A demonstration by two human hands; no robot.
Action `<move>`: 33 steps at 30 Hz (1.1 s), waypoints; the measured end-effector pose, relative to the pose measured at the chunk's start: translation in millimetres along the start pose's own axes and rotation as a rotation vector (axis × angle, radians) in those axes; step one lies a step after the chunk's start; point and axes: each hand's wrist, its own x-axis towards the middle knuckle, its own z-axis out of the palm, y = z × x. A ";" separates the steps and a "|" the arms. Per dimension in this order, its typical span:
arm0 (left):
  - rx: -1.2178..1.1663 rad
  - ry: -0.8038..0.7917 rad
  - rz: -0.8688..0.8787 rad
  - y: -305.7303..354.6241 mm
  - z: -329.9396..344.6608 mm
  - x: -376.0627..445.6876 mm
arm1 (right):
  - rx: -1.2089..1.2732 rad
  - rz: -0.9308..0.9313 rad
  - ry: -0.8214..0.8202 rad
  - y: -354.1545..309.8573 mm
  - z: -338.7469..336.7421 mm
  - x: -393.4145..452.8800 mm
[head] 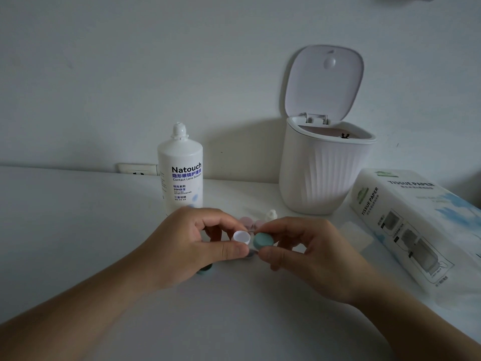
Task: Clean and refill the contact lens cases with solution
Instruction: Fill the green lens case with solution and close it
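Note:
My left hand (197, 243) pinches a contact lens case above the table, its open white well (242, 237) facing up. My right hand (304, 251) pinches a teal round cap (263, 241) just right of that well, slightly apart from it. Another teal cap (204, 269) peeks out on the table under my left hand. A pink lens case (247, 221) lies behind my fingers, mostly hidden. The white Natouch solution bottle (181, 170) stands upright behind my left hand, its cap on.
A small white ribbed bin (322, 175) with its lid flipped up stands at the back right. A tissue paper pack (406, 220) lies at the right. A tiny white bottle tip (272, 214) shows behind my right hand. A wall socket (138, 170) sits by the wall.

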 end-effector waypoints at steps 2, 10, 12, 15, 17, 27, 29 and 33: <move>0.002 -0.008 0.004 0.9 0.1 0.0 | 0.019 -0.002 0.002 -0.8 0.5 -0.5; 0.077 -0.029 0.081 2.9 -1.3 -1.6 | 0.011 -0.039 -0.007 -3.1 0.6 -0.2; 0.171 -0.052 0.112 3.2 -5.0 -0.8 | 0.009 -0.029 -0.006 -1.9 -0.2 0.6; 0.363 -0.067 0.138 3.0 -15.9 -0.8 | 0.038 -0.037 0.023 0.4 -2.1 0.7; 0.466 -0.062 0.104 1.2 -25.1 -3.2 | 0.056 -0.034 0.037 1.9 -2.5 0.9; 0.664 -0.198 -0.082 -5.1 -31.3 -7.2 | 0.087 -0.017 0.004 3.6 -0.3 1.5; 0.582 -0.194 -0.094 -7.3 -31.5 -6.8 | 0.092 -0.018 -0.003 3.0 -0.1 1.4; 0.427 -0.116 -0.040 -7.5 -30.0 -4.8 | 0.102 -0.013 0.000 2.4 -1.2 1.9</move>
